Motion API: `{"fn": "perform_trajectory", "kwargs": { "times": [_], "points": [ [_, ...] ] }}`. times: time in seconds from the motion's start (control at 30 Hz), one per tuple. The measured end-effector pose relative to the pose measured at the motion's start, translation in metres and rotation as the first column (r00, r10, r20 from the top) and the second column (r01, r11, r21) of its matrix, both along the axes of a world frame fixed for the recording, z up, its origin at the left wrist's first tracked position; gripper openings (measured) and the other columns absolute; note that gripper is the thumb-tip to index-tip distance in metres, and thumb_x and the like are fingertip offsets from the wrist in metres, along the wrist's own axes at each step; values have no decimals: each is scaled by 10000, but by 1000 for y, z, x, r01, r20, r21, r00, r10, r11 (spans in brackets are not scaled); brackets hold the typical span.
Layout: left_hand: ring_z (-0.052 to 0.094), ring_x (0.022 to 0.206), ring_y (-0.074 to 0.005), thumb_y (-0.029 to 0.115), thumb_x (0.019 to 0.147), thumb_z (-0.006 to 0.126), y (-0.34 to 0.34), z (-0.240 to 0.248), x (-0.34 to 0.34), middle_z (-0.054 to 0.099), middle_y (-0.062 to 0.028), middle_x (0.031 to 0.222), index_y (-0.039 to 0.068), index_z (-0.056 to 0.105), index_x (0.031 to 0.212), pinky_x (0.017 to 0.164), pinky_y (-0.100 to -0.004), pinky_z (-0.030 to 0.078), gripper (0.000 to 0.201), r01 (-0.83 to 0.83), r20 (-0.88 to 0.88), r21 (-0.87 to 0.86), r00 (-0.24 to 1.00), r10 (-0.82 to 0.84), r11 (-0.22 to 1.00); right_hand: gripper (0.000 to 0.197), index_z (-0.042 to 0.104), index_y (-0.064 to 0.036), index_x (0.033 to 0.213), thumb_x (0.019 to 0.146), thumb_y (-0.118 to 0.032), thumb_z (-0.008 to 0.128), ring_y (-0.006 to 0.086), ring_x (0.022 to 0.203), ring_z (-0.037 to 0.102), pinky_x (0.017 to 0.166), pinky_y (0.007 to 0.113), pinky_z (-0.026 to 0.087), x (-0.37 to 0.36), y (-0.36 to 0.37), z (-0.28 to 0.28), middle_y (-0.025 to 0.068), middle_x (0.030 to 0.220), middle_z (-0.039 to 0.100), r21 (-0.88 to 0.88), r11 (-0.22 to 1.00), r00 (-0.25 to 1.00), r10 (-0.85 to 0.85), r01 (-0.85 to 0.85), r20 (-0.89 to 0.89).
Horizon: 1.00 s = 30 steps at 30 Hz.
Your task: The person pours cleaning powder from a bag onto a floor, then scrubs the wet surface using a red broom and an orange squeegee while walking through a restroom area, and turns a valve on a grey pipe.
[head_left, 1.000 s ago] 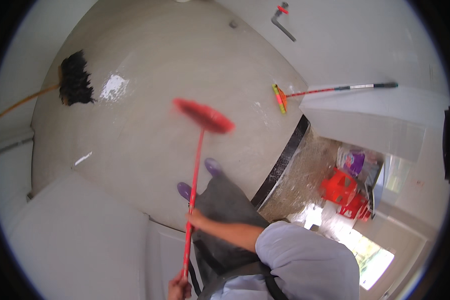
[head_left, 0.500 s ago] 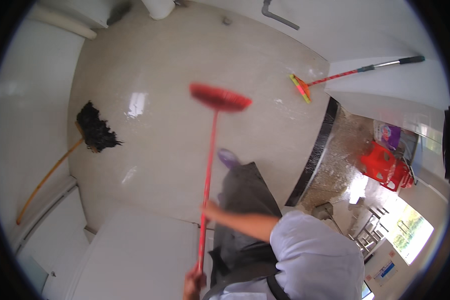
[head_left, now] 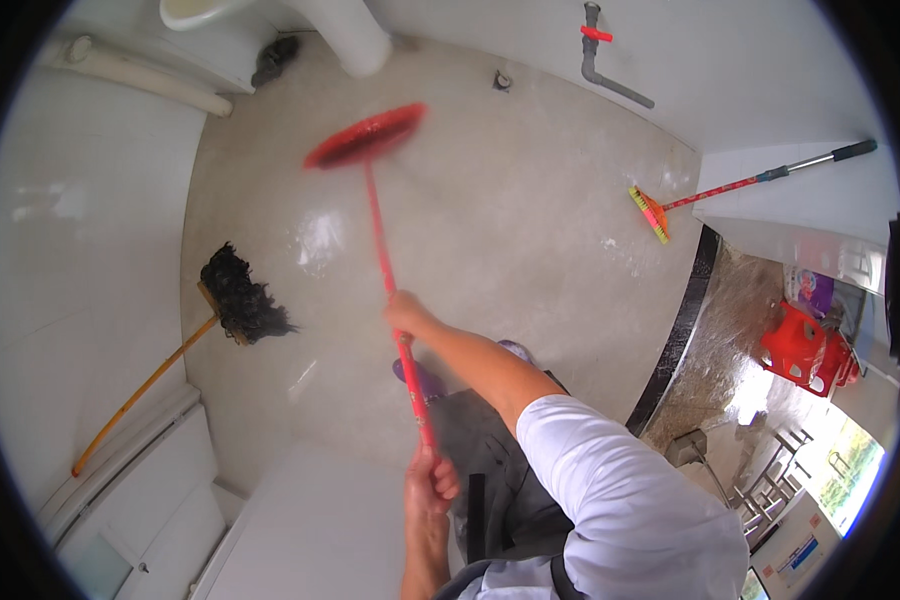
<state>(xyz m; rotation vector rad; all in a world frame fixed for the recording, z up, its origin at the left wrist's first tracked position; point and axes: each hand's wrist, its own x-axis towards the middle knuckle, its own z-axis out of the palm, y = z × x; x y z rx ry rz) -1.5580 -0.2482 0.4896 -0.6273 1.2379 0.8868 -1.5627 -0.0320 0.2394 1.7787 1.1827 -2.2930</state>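
Head view: the left hand (head_left: 431, 476), nearest the body, is closed round the lower handle of the one red broom (head_left: 379, 238); the right hand (head_left: 408, 314) is wrapped round it higher up and so sits nearer the broom head (head_left: 366, 137). That head lies ahead of both hands, slightly leftward, its long axis crosswise to the handle, right end farther out; blur hides whether its bristles touch the floor (head_left: 530, 200). Counted outward: two purple shoes (head_left: 430, 384), one partly covered by the broom's handle, one right of it; one black mop (head_left: 242, 300) left of the broom; one orange-and-yellow floor tool (head_left: 648, 215) well right of it; one floor drain (head_left: 502, 80) beyond the broom, rightward; one grey pipe (head_left: 615, 90) farther right of the broom.
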Motion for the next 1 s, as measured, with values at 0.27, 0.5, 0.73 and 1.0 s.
{"fn": "perform_trajectory", "kwargs": {
  "times": [0.27,0.5,0.73,1.0],
  "points": [
    [311,408,-75,300,892,538,-124,135,-100,342,37,545,171,492,1092,332,-211,242,242,22,39,-176,999,-16,984,261,497,10,1025,797,-117,501,287,541,614,440,395,518,-43,-197,114,155,679,570,-93,979,983,181,-179,9],
    [307,404,-79,300,896,533,-93,129,-184,342,34,545,177,491,1079,332,-214,241,224,-36,65,-168,997,48,985,181,583,28,839,760,-123,524,294,626,647,571,403,527,-134,-142,101,184,721,634,-238,960,983,171,-150,73],
    [274,409,-92,296,913,505,122,52,-256,313,29,549,247,487,1096,349,-230,203,190,-95,118,-43,988,99,995,124,642,-37,777,759,-140,576,282,748,650,651,411,526,-250,100,2,126,776,660,120,902,907,402,-416,124],
    [281,439,-73,279,917,528,336,4,-304,319,38,587,218,507,1075,350,-198,204,170,-306,47,-3,951,305,952,151,661,-22,796,768,-103,536,268,669,653,601,386,533,-351,336,-38,146,770,658,312,562,634,743,-766,216]
  ]
}}
